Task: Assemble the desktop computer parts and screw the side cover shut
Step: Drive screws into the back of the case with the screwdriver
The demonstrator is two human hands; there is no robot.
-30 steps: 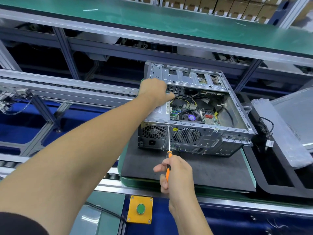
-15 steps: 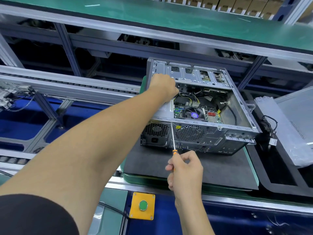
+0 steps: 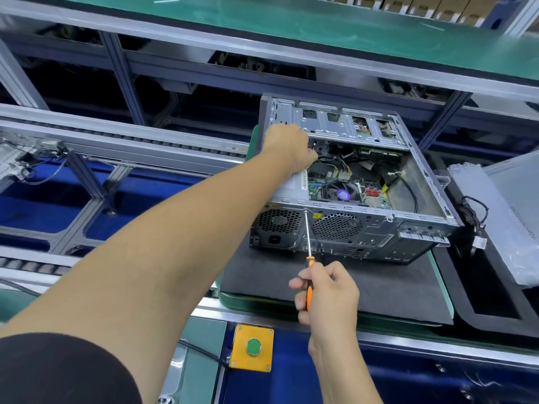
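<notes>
So over that last second we kept our left hand [image 3: 288,147] curled inside the open case [image 3: 344,228] on the pad, though we couldn't tell what it held, while our right hand [image 3: 326,290], gripping the screwdriver [image 3: 306,243], walked its tip up to the rear-panel screw, so fastening was next.

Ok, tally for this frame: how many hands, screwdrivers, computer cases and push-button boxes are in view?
Hands: 2, left hand, right hand
Screwdriver: 1
Computer case: 1
Yellow button box: 1
Total: 5
</notes>
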